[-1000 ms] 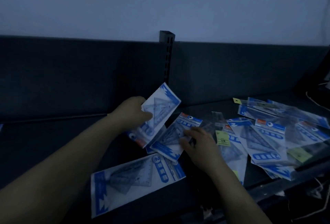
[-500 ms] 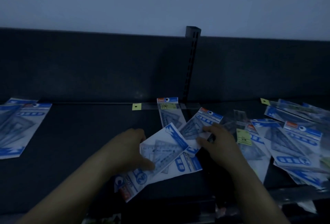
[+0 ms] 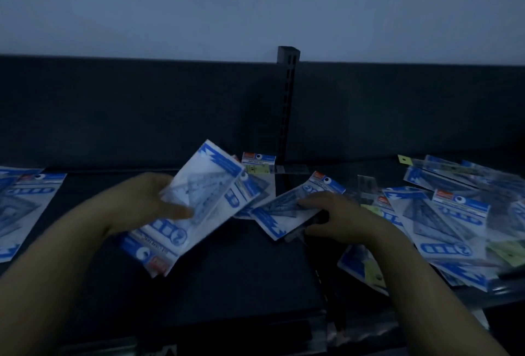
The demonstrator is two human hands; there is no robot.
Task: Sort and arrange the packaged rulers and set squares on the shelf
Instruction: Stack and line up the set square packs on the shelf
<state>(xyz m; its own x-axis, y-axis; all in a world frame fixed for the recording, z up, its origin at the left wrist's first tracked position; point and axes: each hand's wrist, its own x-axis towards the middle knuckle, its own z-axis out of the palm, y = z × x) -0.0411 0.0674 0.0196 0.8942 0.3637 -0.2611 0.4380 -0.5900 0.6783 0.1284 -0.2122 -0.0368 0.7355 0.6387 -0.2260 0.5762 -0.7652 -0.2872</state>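
Head view, dim light. The left hand [image 3: 147, 202] is holding a set-square packet [image 3: 204, 185] clear of the shelf [image 3: 241, 276]. The packet is tilted, with the thumb lying across its clear front and the fingers hidden behind. Another packet appears to be fanned out beneath it in the same grip, though blur is making the count uncertain.

The right hand [image 3: 338, 219] is gripping a second packet [image 3: 287, 209] that is lying on the shelf just right of centre, with the fingers curled over its near edge. Whether this packet is touching the surface or lifting off it cannot be told.

A loose heap [image 3: 449, 213] of overlapping packets is covering the right end of the shelf, and a flat group [image 3: 25, 208] is lying at the far left. One further packet [image 3: 258, 161] is sitting at the back, beside the slotted post [image 3: 287, 105].

The step in hand appears to be gathering: like packets are being collected from the heap into the left hand. Much of the sorting seems to be outstanding, since the heap is large and disordered.

The next move probably calls for lifting the second packet, turning it to match the set-square packet, and sliding it squarely against that one. The film covers are likely to be slippery, so a firm thumb will be needed.
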